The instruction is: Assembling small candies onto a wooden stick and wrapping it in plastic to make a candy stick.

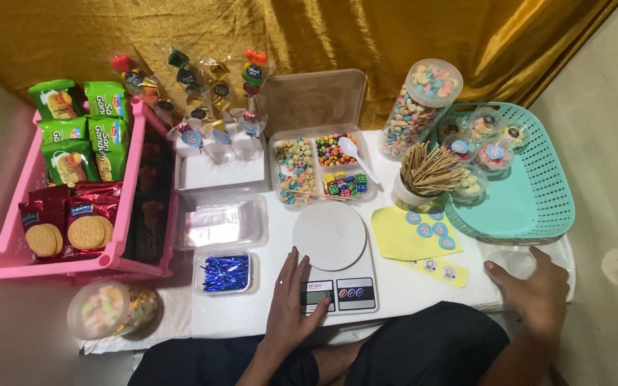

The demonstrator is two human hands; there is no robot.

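Note:
My left hand (pixel 296 304) lies flat on the front of a white kitchen scale (pixel 332 246), fingers over its small display, just below the round weighing plate. Over at the table's right front corner, my right hand (pixel 534 289) closes around a small clear round container (pixel 515 262). Behind the scale stands a clear divided box (pixel 323 169) of coloured candies with a white spoon (pixel 355 154) lying in it.
A teal basket (pixel 531 196) with small filled cups sits right. A cup of wooden sticks (pixel 423 175), yellow sticker sheets (pixel 413 232), a tall candy jar (pixel 416 107), a box of blue twist ties (pixel 225 272), a pink snack rack (pixel 73 179) and a lidded candy tub (pixel 109 307) surround the scale.

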